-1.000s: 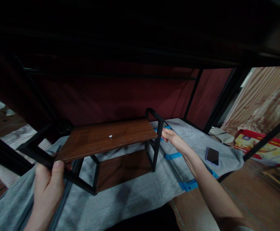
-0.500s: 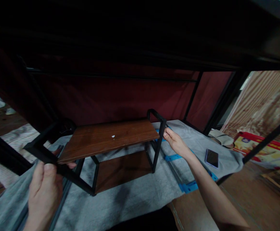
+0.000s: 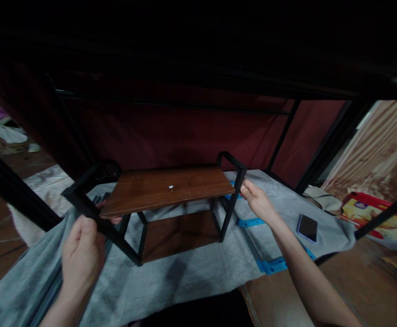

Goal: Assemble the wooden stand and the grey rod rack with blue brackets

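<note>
A small two-tier shelf rack with a brown wood-look top board (image 3: 171,188) and a black metal frame (image 3: 231,213) stands on a grey cloth (image 3: 144,286). My left hand (image 3: 84,247) is closed around the frame at the near left corner, its fingers reaching under the top board. On the other side, my right hand (image 3: 255,200) grips the right-hand upright just beside the board's edge, its fingertips partly hidden. The lower brown board (image 3: 181,236) shows beneath. A small white spot (image 3: 171,186) lies on the top board.
Right of the rack are blue strips (image 3: 273,265) and a phone (image 3: 307,228) on the cloth. A red and yellow box (image 3: 377,218) is at far right. Dark table framing (image 3: 283,136) surrounds the space, with a dark red panel (image 3: 171,136) behind. Grey bars lie at left.
The scene has shifted slightly right in view. The rack's left end appears higher and a little farther off, with my left hand still on it. My right hand keeps its hold.
</note>
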Demonstrator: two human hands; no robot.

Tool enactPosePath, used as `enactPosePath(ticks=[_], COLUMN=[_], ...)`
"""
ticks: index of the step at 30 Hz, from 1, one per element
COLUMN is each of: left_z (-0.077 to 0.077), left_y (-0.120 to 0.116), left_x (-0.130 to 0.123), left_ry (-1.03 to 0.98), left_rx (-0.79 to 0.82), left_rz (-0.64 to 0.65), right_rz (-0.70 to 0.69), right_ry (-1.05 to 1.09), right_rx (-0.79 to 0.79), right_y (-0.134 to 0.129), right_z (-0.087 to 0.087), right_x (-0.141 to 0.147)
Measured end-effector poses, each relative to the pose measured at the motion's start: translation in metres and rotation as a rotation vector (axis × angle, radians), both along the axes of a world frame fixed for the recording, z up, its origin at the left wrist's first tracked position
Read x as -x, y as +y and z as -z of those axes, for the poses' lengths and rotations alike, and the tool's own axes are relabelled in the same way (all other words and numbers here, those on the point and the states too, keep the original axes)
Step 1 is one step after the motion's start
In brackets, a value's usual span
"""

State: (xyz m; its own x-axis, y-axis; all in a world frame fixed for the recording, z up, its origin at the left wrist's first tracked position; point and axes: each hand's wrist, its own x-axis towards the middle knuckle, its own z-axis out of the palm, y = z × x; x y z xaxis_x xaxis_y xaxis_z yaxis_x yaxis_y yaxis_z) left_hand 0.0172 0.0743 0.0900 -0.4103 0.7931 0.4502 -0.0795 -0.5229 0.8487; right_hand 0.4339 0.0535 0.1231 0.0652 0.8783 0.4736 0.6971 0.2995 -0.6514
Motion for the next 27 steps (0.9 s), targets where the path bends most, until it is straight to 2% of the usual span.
enactPosePath(ticks=[2,6,11,17,21,27], left_z=[0.001,-0.001,-0.001,0.006,0.008,0.006], left_y=[0.001,0.004,0.003,0.001,0.004,0.002], left_x=[-0.001,0.001,0.01,0.013,0.007,0.009], left_ry=[-0.135,-0.217,-0.164,-0.004,-0.015,0.105], left_rx=[-0.019,-0.052,-0.024,-0.045,-0.087,-0.029], left_rz=[0.077,0.053,0.042,-0.057,-0.12,-0.118], right_rz=[0.042,0.048,0.065,0.141,0.119,0.094], right_ry=[-0.001,0.037,0.004,-0.082,-0.112,-0.12], right_rx=[-0.016,-0.021,-0.013,-0.038,-0.055,-0.105], right_y=[-0.004,-0.011,-0.016,-0.018,-0.015,-0.012], right_z=[0.003,0.009,0.011,0.008,0.007,0.011], right_x=[-0.001,-0.005,-0.005,0.001,0.003,-0.001])
